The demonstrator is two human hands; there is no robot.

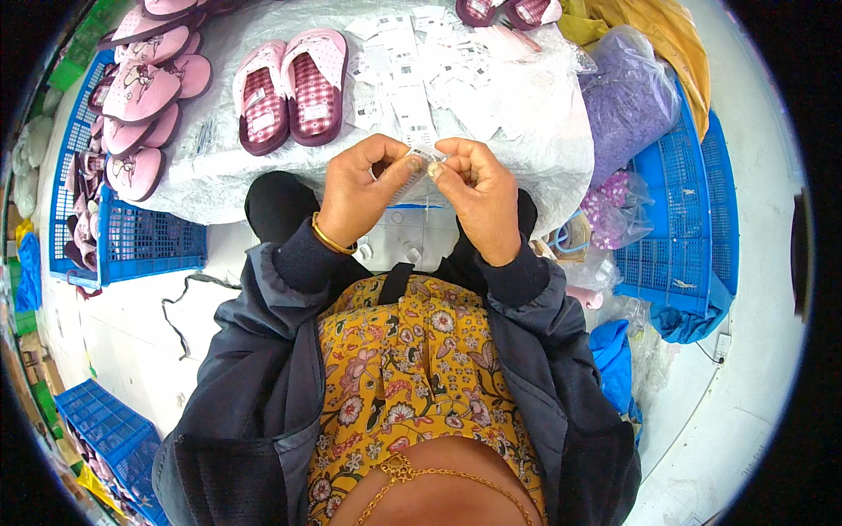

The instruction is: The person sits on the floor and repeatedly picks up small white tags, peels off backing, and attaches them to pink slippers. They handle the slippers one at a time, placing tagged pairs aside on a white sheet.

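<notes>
Both my hands meet at the near edge of the table, pinching a small printed label (421, 152) between thumbs and fingertips. My left hand (364, 180) is closed on the label's left side, with a bangle at its wrist. My right hand (478, 188) grips the right side, thumb and forefinger pressed together. Just beyond runs a strip of white labels (408, 88), with loose labels scattered around it. To the left of the strip, a pair of pink slippers (316, 96) with checked maroon insoles lies side by side, a white sticker on each insole.
Pink slippers (145, 83) are piled at the table's left edge, beside a blue crate (149, 237) holding more. More slippers (509, 10) lie at the far edge. Right of the table are a purple filled bag (627, 96) and blue crates (667, 219). Plastic sheeting (544, 131) covers the tabletop.
</notes>
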